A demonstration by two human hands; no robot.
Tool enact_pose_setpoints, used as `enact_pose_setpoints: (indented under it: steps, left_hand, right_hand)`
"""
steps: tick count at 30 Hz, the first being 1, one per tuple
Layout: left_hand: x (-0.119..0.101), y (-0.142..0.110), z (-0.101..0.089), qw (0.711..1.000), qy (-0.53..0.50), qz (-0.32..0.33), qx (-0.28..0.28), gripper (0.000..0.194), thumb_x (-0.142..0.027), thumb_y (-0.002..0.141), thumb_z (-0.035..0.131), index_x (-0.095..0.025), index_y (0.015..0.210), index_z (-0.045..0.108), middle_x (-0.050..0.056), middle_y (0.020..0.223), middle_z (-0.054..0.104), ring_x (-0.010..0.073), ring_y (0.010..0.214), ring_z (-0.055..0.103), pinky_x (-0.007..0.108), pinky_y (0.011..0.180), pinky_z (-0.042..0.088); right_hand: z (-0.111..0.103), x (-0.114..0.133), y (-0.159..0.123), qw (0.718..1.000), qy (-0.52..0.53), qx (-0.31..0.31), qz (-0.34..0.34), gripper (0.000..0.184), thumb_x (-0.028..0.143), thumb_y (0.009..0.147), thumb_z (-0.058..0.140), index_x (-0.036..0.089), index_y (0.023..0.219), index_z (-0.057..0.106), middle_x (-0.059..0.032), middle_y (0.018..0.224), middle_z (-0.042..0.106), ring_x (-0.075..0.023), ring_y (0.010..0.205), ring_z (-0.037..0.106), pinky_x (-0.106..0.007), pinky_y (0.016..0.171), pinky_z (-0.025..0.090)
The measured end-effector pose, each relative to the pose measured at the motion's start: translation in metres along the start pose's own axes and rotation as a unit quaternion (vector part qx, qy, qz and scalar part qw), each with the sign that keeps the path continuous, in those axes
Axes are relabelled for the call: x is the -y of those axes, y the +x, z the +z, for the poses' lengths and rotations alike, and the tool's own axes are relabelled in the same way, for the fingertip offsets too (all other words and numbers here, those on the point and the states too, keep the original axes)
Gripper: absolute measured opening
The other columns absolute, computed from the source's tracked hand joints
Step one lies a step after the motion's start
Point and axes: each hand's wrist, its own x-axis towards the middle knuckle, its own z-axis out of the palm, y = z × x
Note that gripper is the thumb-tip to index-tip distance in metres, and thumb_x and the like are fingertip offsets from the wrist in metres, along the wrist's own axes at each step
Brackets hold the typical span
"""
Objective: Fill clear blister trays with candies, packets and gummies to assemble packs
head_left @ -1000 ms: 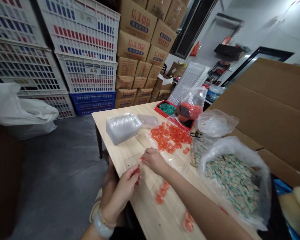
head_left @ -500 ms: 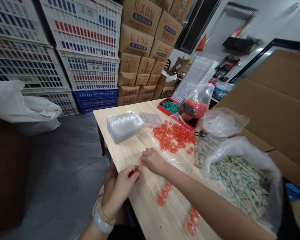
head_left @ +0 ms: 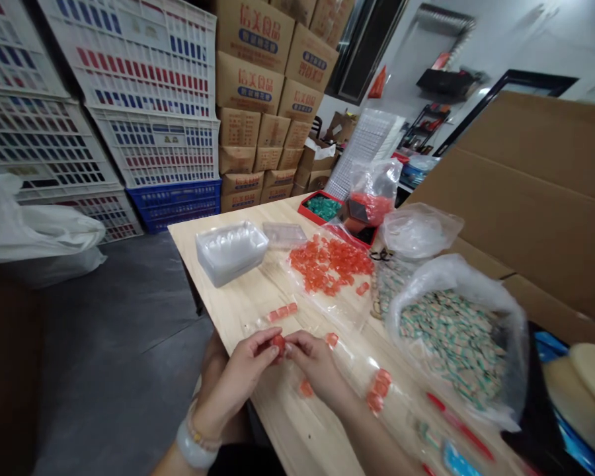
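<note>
My left hand and my right hand meet at the near edge of the wooden table, both pinching one small orange wrapped candy between their fingertips. Just beyond lies a clear plastic tray with a few orange candies in it. More loose orange candies lie to the right of my right wrist. A clear sheet with a pile of orange candies lies farther back.
A stack of clear trays stands at the table's far left. A big open bag of green-white candies sits on the right beside a cardboard box. A red tray of green candies, crates and cartons stand behind.
My right hand drew back from the clear tray towards me and met the left hand; both now pinch the orange candy. Candies now lie in the tray. The view shifted slightly.
</note>
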Motion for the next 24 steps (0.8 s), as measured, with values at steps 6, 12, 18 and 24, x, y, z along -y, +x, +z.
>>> enact_pose_setpoints:
  steps: [6,12,18,24]
  left_hand:
    - [0.002,0.005,-0.001,0.966,0.229,0.121,-0.006,0.025,-0.019,0.069,0.052,-0.015,0.092,0.059,0.006,0.086,0.061,0.0164,0.078,0.055,0.03,0.074,0.043]
    - [-0.018,0.032,-0.036,0.845,0.464,0.257,-0.067,0.022,-0.015,0.073,0.045,-0.017,0.091,0.057,0.006,0.089,0.057,0.0184,0.088,0.051,0.033,0.081,0.039]
    - [-0.026,0.05,-0.039,0.787,0.581,0.201,0.057,0.023,-0.008,0.072,0.044,-0.017,0.083,0.061,0.004,0.08,0.057,0.0167,0.08,0.052,0.029,0.075,0.04]
    - [-0.028,0.049,-0.033,0.745,0.639,0.192,0.007,0.014,-0.016,0.076,0.046,-0.016,0.081,0.06,0.005,0.08,0.056,0.0168,0.078,0.053,0.027,0.071,0.039]
  right_hand:
    - [-0.005,0.005,-0.008,1.0,0.0,-0.027,-0.013,0.015,0.025,0.074,0.051,0.017,0.076,0.063,-0.0029,0.073,0.059,-0.0141,0.07,0.055,-0.027,0.066,0.043]
    - [-0.015,-0.007,-0.002,0.987,-0.127,-0.084,-0.055,0.017,0.02,0.075,0.047,0.018,0.082,0.062,-0.0039,0.076,0.058,-0.0136,0.068,0.054,-0.027,0.063,0.043]
    - [-0.011,-0.016,0.009,0.978,-0.178,-0.044,-0.104,0.017,0.015,0.076,0.047,0.019,0.085,0.061,-0.0032,0.077,0.058,-0.013,0.071,0.054,-0.027,0.067,0.044]
    - [-0.003,-0.012,0.013,0.966,-0.239,-0.016,-0.097,0.021,0.013,0.077,0.046,0.018,0.091,0.061,-0.0051,0.083,0.058,-0.0149,0.077,0.054,-0.028,0.071,0.042]
